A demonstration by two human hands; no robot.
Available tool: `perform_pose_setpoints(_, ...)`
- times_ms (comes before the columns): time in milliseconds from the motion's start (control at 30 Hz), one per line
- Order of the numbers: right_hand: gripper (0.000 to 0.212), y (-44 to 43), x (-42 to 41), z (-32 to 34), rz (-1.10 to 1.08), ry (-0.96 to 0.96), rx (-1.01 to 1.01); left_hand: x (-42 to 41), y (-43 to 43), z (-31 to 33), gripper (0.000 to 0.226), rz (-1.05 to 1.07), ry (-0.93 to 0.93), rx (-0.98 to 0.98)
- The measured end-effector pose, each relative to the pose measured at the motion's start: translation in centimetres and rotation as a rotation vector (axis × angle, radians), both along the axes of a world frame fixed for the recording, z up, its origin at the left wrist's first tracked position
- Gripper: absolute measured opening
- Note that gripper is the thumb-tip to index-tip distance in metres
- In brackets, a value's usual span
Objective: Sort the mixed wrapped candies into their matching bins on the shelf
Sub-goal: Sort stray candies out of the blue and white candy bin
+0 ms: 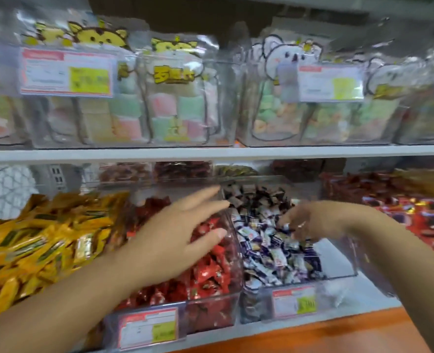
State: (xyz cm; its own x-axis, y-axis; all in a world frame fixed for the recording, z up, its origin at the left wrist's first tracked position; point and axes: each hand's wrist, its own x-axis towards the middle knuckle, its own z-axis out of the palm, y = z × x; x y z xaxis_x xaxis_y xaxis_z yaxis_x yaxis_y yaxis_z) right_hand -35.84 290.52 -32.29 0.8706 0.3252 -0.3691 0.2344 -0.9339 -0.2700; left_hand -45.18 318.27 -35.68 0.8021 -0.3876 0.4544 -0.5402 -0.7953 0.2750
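Observation:
Clear bins stand side by side on the lower shelf. One bin holds red wrapped candies [208, 273]; the bin to its right holds purple-and-white wrapped candies [274, 253]. My left hand [177, 233] hovers with fingers spread over the red candies, reaching toward the clear wall [232, 225] between the two bins. Over the purple-and-white candies my right hand [305, 220] has its fingers curled down into the pile and touches the wrappers. Motion blur hides whether it pinches one.
Yellow-and-gold wrapped candies [40, 240] pile up at the left. Red-and-gold candies [409, 212] fill the bin at the right. Bagged marshmallows [175, 110] sit in clear boxes on the upper shelf [210, 152]. Price labels [149, 329] hang on the bin fronts. An orange ledge [338, 337] runs below.

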Motion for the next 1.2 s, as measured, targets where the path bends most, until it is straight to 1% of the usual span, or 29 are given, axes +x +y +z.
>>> perform_pose_setpoints(67,0.084,0.0,0.1,-0.8,0.015,0.103,-0.09,1.2,-1.5,-1.1,0.064,0.006,0.081,0.093)
perform_pose_setpoints(100,0.105,0.5,0.0,-1.6,0.028,0.123,-0.147,1.8,-2.0,-1.6,0.063,0.018,0.121,0.131)
perform_pose_setpoints(133,0.119,1.2,0.1,-2.8,0.05,0.123,-0.196,2.4,-2.2,-2.1,0.064,0.024,0.143,0.16)
perform_pose_setpoints(167,0.129,1.9,0.3,-4.2,0.067,0.117,-0.243,2.8,-2.4,-2.6,0.066,0.022,0.15,0.18)
perform_pose_setpoints(233,0.138,3.1,1.0,-6.7,0.074,0.104,-0.258,3.6,-2.4,-3.5,0.067,0.012,0.152,0.171)
perform_pose_setpoints(300,0.132,3.2,1.6,-7.6,0.051,0.062,-0.187,4.2,-2.2,-4.0,0.066,-0.009,0.154,0.136)
perform_pose_setpoints(400,0.103,2.4,2.2,-7.9,-0.005,-0.078,-0.049,4.4,-2.1,-4.1,0.068,-0.006,0.14,0.115)
perform_pose_setpoints(433,0.097,2.1,2.4,-8.2,-0.045,-0.1,0.02,4.3,-2.2,-4.1,0.068,0.0,0.132,0.109)
perform_pose_setpoints(567,0.077,1.0,3.6,-7.4,-0.302,0.03,0.51,4.1,-2.4,-4.1,0.062,0.009,0.124,0.101)
perform_pose_setpoints(633,0.059,0.5,4.2,-5.6,-0.357,-0.018,0.664,4.2,-2.3,-4.1,0.062,0.013,0.128,0.097)
perform_pose_setpoints(667,0.046,0.7,4.4,-4.7,-0.374,-0.085,0.721,4.2,-2.4,-4.1,0.064,0.017,0.132,0.094)
perform_pose_setpoints(700,0.037,1.0,4.6,-4.1,-0.393,-0.15,0.779,4.2,-2.4,-4.2,0.065,0.021,0.134,0.092)
perform_pose_setpoints(733,0.038,1.7,4.7,-3.6,-0.389,-0.194,0.846,4.2,-2.4,-4.2,0.066,0.024,0.133,0.091)
perform_pose_setpoints(767,0.053,2.4,4.8,-3.3,-0.346,-0.2,0.902,4.2,-2.4,-4.1,0.067,0.028,0.128,0.094)
perform_pose_setpoints(800,0.075,3.0,4.8,-3.1,-0.291,-0.163,0.934,4.2,-2.4,-4.1,0.068,0.032,0.118,0.101)
perform_pose_setpoints(833,0.095,3.3,4.7,-2.9,-0.239,-0.114,0.916,4.1,-2.4,-3.9,0.069,0.039,0.105,0.111)
perform_pose_setpoints(867,0.107,3.3,4.5,-2.7,-0.19,-0.082,0.848,4.0,-2.4,-3.8,0.069,0.048,0.093,0.125)
perform_pose_setpoints(900,0.108,2.9,4.1,-2.2,-0.153,-0.093,0.728,4.0,-2.3,-3.7,0.069,0.056,0.083,0.14)
perform_pose_setpoints(933,0.098,2.1,3.6,-1.5,-0.122,-0.14,0.569,4.0,-2.3,-3.7,0.068,0.059,0.075,0.149)
perform_pose_setpoints(967,0.079,1.2,3.4,-1.1,-0.091,-0.182,0.402,3.9,-2.3,-3.7,0.068,0.059,0.069,0.149)
perform_pose_setpoints(1000,0.054,0.4,3.1,-0.9,-0.039,-0.187,0.256,3.9,-2.3,-3.7,0.067,0.062,0.065,0.151)
perform_pose_setpoints(1033,0.034,-0.2,3.0,-1.1,0.013,-0.131,0.096,3.9,-2.3,-3.8,0.065,0.066,0.063,0.155)
perform_pose_setpoints(1067,0.03,-0.3,2.9,-1.8,0.072,-0.061,-0.067,3.9,-2.3,-3.9,0.065,0.067,0.063,0.154)
perform_pose_setpoints(1100,0.04,-0.2,2.6,-2.7,0.119,0.016,-0.202,3.9,-2.4,-4.0,0.066,0.063,0.064,0.146)
perform_pose_setpoints(1133,0.059,0.1,2.2,-3.8,0.134,0.081,-0.263,3.9,-2.4,-4.0,0.067,0.058,0.065,0.134)
perform_pose_setpoints(1167,0.078,0.4,1.9,-4.9,0.125,0.127,-0.252,3.9,-2.3,-4.1,0.067,0.053,0.065,0.125)
perform_pose_setpoints(1200,0.087,0.6,1.9,-6.0,0.116,0.152,-0.22,4.0,-2.3,-4.1,0.069,0.05,0.062,0.116)
